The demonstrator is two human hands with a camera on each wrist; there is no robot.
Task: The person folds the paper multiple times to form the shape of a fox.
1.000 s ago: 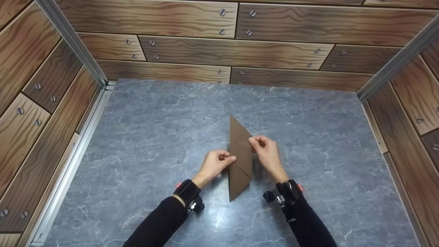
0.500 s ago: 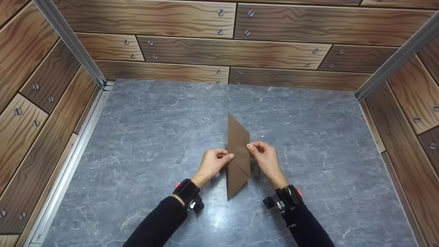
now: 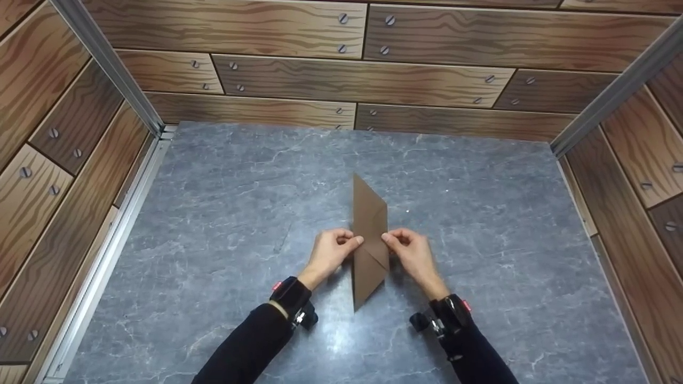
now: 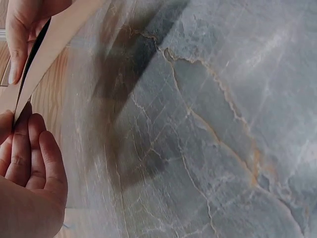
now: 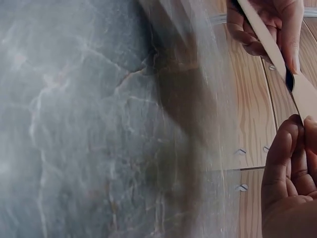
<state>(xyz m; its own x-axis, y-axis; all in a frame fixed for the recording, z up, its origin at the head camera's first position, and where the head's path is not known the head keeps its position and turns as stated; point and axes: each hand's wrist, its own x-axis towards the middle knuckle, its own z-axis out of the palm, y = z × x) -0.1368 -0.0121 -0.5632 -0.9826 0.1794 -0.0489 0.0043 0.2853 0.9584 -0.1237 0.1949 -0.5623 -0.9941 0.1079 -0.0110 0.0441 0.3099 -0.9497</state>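
Note:
In the head view a folded sheet of brown paper [image 3: 370,224] is held up over the table, long and narrow with pointed far and near ends. Diagonal fold lines cross its face. My left hand [image 3: 332,252] pinches its long left edge near the middle, thumb on top. At the opposite edge my right hand [image 3: 415,255] pinches it between thumb and fingers, at about the same height. The left wrist view shows the paper [image 4: 47,62] edge-on with a dark gap between its layers. From the right wrist, the paper [image 5: 265,42] also appears as a thin strip.
A grey marbled tabletop [image 3: 240,186] lies under the hands, with the paper's shadow on it. Wood-patterned panels [image 3: 299,80] stand at the back and both sides, with metal rails [image 3: 117,69] at the corners. Each wrist wears a black camera band [image 3: 292,298].
My right hand has slid along the paper's right edge towards me, down level with the left hand. A fold line near the far right corner shows now. The left hand keeps its hold.

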